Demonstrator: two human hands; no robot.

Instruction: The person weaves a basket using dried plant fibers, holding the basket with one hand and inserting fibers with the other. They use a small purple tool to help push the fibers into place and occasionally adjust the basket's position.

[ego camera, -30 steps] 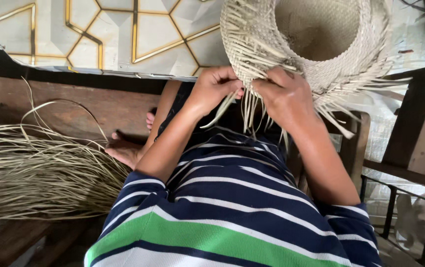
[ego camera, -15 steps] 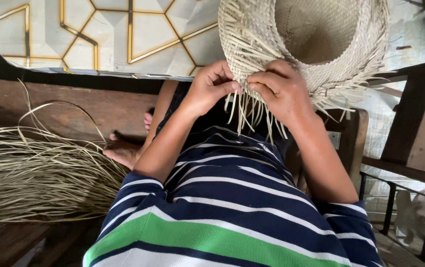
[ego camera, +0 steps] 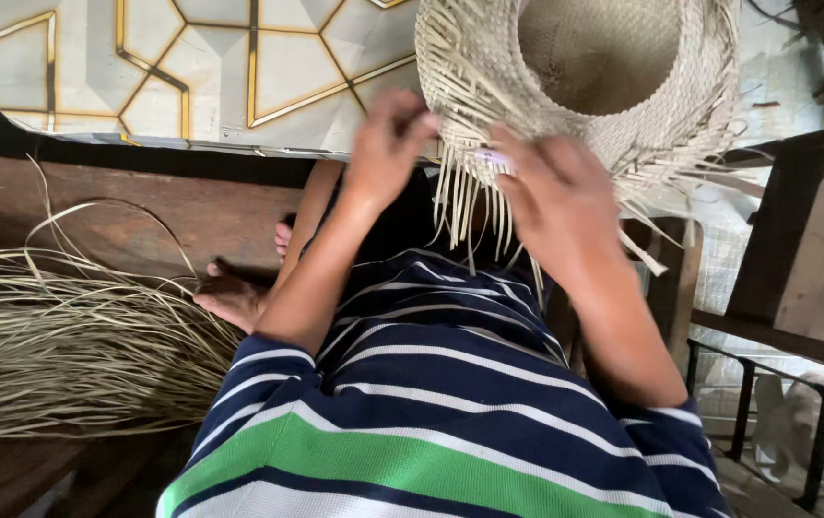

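Note:
A half-woven straw basket (ego camera: 613, 77), pale and round with its hollow facing me, hangs in front of me with loose strips fringing its rim. My left hand (ego camera: 385, 144) pinches the strips at the rim's lower left edge. My right hand (ego camera: 551, 192) is blurred just below the rim, fingers curled among the dangling strips (ego camera: 474, 216). Whether it grips one I cannot tell for sure. My striped navy, white and green shirt (ego camera: 431, 412) fills the bottom.
A heap of long dry straw strips (ego camera: 67, 336) lies on the wooden floor at left. A bare foot (ego camera: 230, 297) rests beside it. A pale panel with gold lines (ego camera: 172, 67) is above. Dark wooden furniture (ego camera: 805, 240) stands at right.
Both hands have shifted along the rim; the right hand dropped lower and is blurred in motion. The basket has turned slightly and sits higher in view.

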